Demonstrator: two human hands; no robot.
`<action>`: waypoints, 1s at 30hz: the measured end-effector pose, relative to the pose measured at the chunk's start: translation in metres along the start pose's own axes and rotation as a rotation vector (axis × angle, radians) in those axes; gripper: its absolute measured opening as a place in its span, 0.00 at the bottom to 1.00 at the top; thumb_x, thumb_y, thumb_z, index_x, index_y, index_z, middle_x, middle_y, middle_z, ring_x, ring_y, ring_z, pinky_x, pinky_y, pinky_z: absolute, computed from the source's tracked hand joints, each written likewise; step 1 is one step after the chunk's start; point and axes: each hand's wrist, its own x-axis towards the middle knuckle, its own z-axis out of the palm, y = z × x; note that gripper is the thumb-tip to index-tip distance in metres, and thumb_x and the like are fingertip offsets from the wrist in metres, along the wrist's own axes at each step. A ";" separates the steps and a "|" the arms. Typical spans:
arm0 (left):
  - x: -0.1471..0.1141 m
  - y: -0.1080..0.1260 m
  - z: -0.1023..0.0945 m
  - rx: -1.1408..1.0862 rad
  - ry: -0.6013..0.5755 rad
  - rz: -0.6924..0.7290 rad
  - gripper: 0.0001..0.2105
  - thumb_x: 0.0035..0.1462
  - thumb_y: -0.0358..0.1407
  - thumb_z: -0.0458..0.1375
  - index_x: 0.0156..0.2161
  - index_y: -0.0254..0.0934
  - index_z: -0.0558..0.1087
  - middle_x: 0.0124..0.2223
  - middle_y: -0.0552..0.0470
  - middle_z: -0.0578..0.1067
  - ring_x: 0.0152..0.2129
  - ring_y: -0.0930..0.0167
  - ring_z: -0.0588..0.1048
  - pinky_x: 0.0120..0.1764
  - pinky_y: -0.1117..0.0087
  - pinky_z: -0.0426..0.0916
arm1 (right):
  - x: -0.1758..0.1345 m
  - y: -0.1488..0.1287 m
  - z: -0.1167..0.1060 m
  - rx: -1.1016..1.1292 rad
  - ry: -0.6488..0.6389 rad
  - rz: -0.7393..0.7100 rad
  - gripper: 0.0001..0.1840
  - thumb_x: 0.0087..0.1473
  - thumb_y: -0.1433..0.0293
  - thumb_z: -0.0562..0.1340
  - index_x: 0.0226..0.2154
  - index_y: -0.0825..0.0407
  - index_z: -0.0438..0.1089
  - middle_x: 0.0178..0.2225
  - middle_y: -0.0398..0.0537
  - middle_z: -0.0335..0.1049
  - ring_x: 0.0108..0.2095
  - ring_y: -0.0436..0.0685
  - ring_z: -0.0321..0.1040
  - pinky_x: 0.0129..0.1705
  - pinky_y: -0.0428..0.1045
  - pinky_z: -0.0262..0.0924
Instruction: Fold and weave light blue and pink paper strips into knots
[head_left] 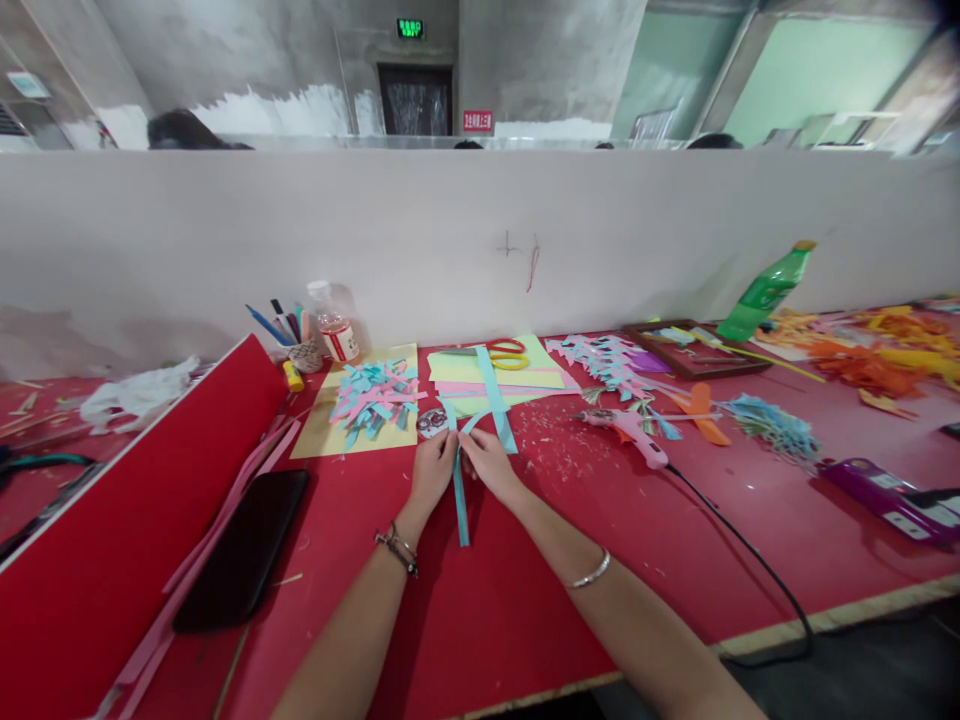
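Note:
Both of my hands meet over the red table (525, 590), fingers pinched on a light blue paper strip (461, 510). My left hand (433, 465) closes on the strip, whose lower end hangs toward me. Beside it, my right hand (489, 462) pinches the same paper, where a curved upper part rises between the hands. Fingertips partly hide the fold. Just beyond lie yellow and pink paper sheets (540, 368), another blue strip (495, 395) and red-and-yellow-handled scissors (506, 353). A pile of pink and blue paper pieces (375, 398) rests on yellow paper to the left.
A pink glue gun (630, 432) with a black cord lies right. Left are a black phone (244, 550), a red divider (165, 470), a pen cup (305, 355) and a bottle (335, 325). A green bottle (769, 293) leans on the white partition (420, 230). A purple power strip (892, 497) lies far right.

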 end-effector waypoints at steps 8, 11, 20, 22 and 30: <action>-0.002 0.002 -0.004 0.039 0.061 -0.018 0.17 0.52 0.42 0.43 0.18 0.34 0.60 0.15 0.58 0.59 0.16 0.77 0.58 0.20 0.75 0.49 | -0.003 -0.003 0.001 0.017 -0.050 0.011 0.15 0.46 0.62 0.51 0.15 0.53 0.54 0.08 0.35 0.52 0.09 0.43 0.49 0.10 0.41 0.42; -0.002 0.002 -0.003 0.039 0.093 -0.028 0.17 0.53 0.42 0.42 0.19 0.34 0.60 0.16 0.58 0.59 0.16 0.77 0.58 0.20 0.76 0.49 | -0.002 -0.002 0.001 0.039 -0.020 0.023 0.14 0.45 0.62 0.52 0.16 0.52 0.54 0.09 0.34 0.52 0.09 0.44 0.49 0.10 0.41 0.44; -0.002 0.001 0.000 0.070 -0.018 0.044 0.15 0.52 0.39 0.43 0.19 0.35 0.61 0.17 0.57 0.62 0.16 0.76 0.60 0.22 0.76 0.51 | 0.003 0.002 0.000 0.081 0.033 0.025 0.16 0.46 0.60 0.51 0.16 0.52 0.53 0.09 0.35 0.51 0.09 0.44 0.49 0.11 0.41 0.45; -0.002 0.001 -0.001 0.074 -0.013 0.044 0.15 0.52 0.39 0.43 0.20 0.35 0.61 0.17 0.57 0.62 0.16 0.76 0.61 0.21 0.76 0.51 | 0.003 0.002 0.000 0.058 0.008 0.026 0.16 0.45 0.61 0.52 0.15 0.52 0.53 0.08 0.34 0.51 0.09 0.44 0.50 0.11 0.41 0.44; -0.002 0.003 -0.003 0.071 0.082 0.016 0.15 0.54 0.40 0.41 0.21 0.35 0.60 0.19 0.57 0.61 0.18 0.76 0.60 0.21 0.76 0.51 | -0.001 -0.003 -0.001 0.054 -0.051 0.018 0.14 0.46 0.62 0.52 0.16 0.52 0.54 0.09 0.34 0.53 0.09 0.43 0.50 0.11 0.41 0.44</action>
